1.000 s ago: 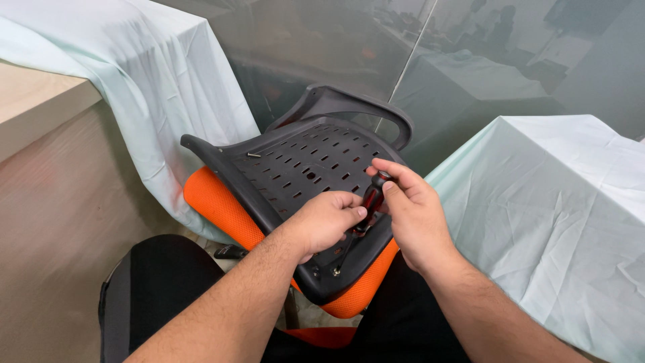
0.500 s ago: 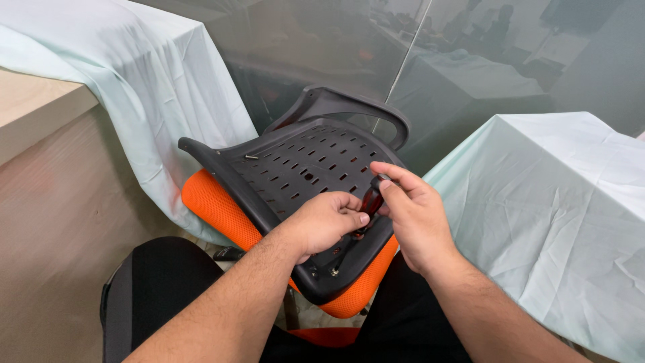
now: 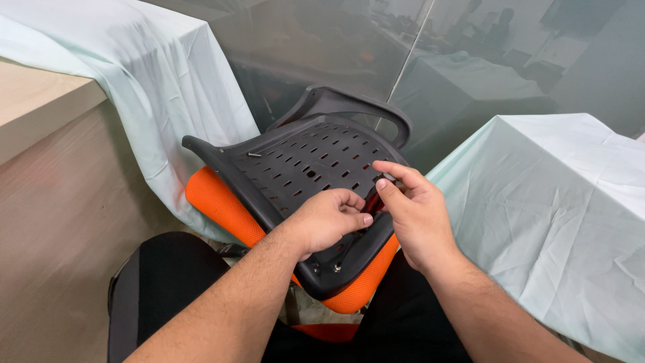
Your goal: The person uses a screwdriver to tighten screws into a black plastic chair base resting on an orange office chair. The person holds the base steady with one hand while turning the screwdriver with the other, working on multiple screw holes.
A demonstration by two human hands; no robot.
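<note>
Comparing with a second ago, your right hand [image 3: 416, 218] has opened a little, thumb and forefinger narrowly apart beside a small red part [image 3: 373, 202]; whether they grip it, I cannot tell. Your left hand [image 3: 329, 222] stays curled, fingertips pressing the chair seat [image 3: 302, 168] at centre frame: a black perforated shell, underside up, over an orange cushion [image 3: 218, 202].
</note>
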